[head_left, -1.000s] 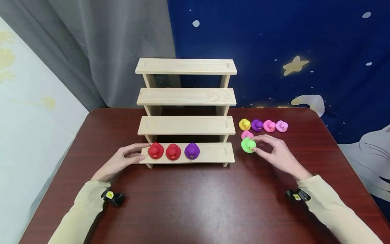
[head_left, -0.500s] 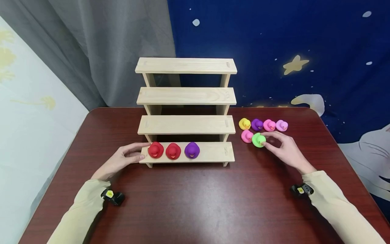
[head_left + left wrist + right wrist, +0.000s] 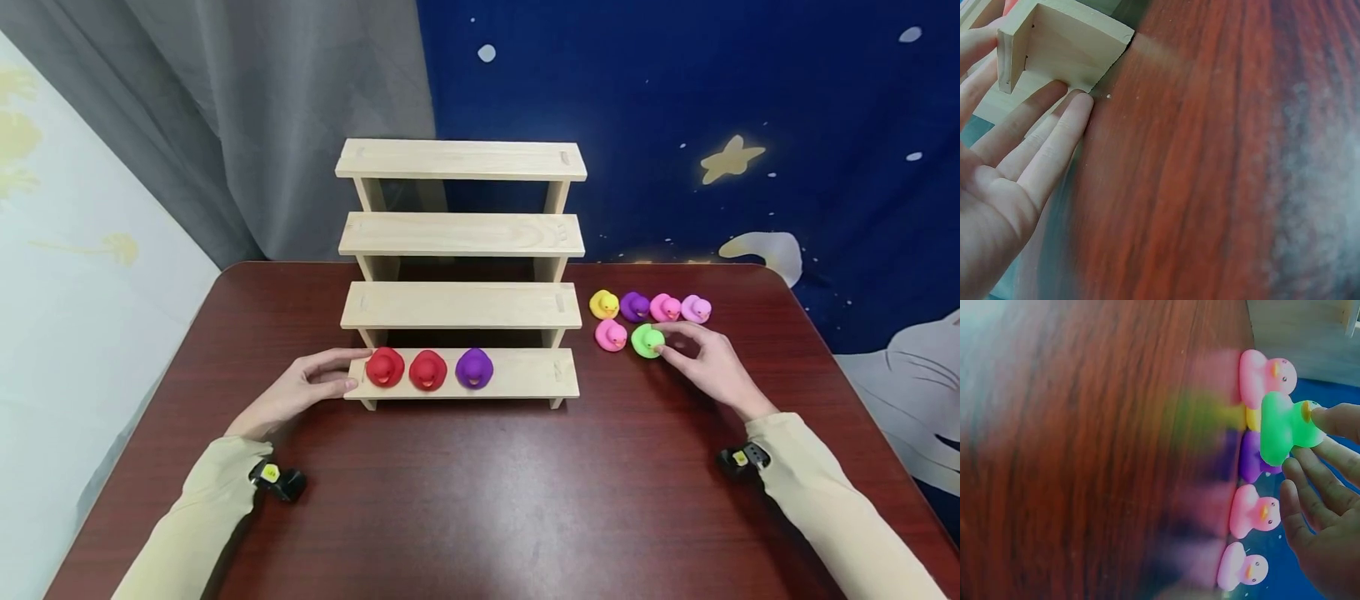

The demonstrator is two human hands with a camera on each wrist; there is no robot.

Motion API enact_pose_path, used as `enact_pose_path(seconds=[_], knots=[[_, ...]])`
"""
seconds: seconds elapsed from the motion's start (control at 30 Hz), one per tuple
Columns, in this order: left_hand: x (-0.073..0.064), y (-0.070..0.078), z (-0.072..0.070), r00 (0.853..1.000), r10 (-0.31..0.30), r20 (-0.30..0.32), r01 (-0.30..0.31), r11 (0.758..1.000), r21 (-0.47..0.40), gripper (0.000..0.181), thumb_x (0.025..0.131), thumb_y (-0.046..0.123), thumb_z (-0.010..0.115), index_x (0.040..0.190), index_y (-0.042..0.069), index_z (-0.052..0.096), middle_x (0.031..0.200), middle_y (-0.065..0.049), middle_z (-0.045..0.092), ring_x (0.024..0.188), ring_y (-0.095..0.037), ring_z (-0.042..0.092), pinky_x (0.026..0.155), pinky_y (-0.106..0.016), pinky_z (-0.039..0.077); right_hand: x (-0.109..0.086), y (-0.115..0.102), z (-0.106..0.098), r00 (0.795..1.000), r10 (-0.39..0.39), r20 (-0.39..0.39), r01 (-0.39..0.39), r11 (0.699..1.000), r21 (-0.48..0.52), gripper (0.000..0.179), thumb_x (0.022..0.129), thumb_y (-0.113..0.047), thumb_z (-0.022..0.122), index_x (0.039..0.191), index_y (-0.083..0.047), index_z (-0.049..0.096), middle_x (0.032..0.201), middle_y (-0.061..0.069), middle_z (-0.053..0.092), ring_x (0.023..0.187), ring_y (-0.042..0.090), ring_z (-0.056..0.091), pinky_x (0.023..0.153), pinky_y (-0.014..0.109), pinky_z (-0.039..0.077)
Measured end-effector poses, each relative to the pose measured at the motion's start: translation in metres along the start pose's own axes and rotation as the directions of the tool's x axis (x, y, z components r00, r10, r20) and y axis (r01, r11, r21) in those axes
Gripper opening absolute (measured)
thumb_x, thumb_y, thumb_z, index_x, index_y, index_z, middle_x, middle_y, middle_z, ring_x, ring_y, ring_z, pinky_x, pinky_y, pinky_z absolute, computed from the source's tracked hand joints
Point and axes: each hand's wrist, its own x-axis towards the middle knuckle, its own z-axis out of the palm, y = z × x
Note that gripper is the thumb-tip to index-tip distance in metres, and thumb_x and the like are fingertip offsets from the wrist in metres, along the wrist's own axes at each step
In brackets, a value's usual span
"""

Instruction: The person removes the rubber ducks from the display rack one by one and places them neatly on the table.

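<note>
My right hand (image 3: 708, 371) pinches a green rubber duck (image 3: 643, 341) between thumb and fingers, low over the table on the right. In the right wrist view the green duck (image 3: 1277, 428) partly covers a yellow one and a purple one behind it. A pink duck (image 3: 611, 336) sits just to its left. My left hand (image 3: 288, 396) holds the left end of the lowest step of a wooden stepped display shelf (image 3: 528, 373), its thumb at the front corner. Two red ducks, one at the end (image 3: 385, 367) and one beside it (image 3: 428, 371), stand on that step with a purple duck (image 3: 475, 368).
Behind the green duck runs a row of a yellow duck (image 3: 603, 304), a purple duck (image 3: 634, 307), a pink duck (image 3: 665, 307) and a lilac duck (image 3: 696, 309). Three higher steps rise at the back of the dark red table (image 3: 480, 492), near a grey curtain (image 3: 322, 75).
My right hand has carried the green duck rightward, away from the shelf and past the front pink duck, which now shows fully. The left hand stays on the shelf end.
</note>
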Motion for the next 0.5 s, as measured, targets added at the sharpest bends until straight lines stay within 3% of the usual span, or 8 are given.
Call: enact_pose_path(seconds=[0.33,0.5], knots=[[0.0,-0.001,0.001,1.0,0.001,-0.005,-0.001,1.0,-0.026,0.05,0.094,0.008,0.064,0.141,0.008,0.049,0.133,-0.011,0.056,0.108,-0.027,0.062,0.088,-0.033,0.052,0.005,0.016,0.004,0.999,0.032,0.011,-0.032,0.999,0.037,0.031,0.087,-0.005,0.071,0.117,0.002,0.066,0.11,0.018,0.067,0.085,-0.001,0.06,0.078,0.008,0.045],[0.0,-0.001,0.001,1.0,-0.002,-0.012,0.002,1.0,-0.02,0.049,0.094,0.008,0.064,0.141,0.008,0.049,0.133,-0.011,0.056,0.109,-0.027,0.062,0.088,-0.032,0.052,0.007,0.019,0.006,0.999,0.035,0.014,-0.036,0.997,0.064,0.031,0.088,-0.004,0.07,0.118,0.002,0.065,0.111,0.018,0.067,0.084,-0.002,0.061,0.077,0.008,0.045]])
